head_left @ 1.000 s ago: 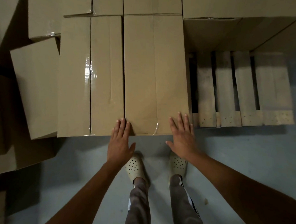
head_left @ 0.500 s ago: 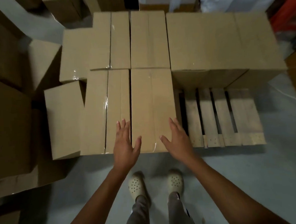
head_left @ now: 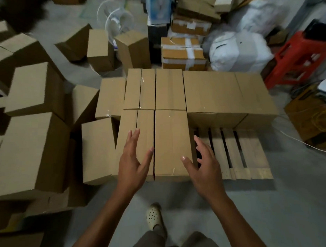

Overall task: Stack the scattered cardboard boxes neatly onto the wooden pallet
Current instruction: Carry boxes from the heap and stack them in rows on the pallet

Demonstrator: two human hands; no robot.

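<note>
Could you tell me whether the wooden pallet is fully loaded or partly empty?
Partly empty: the slatted wooden pallet shows bare boards at its near right, beside and in front of brown cardboard boxes.

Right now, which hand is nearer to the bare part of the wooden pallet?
Right. The right hand is at the bare slats' left edge; the left hand is farther left, over a box.

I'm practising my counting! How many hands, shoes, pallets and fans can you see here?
Hands: 2, left hand and right hand
Cream shoe: 1
Wooden pallet: 1
White fan: 1
Total: 5
</note>
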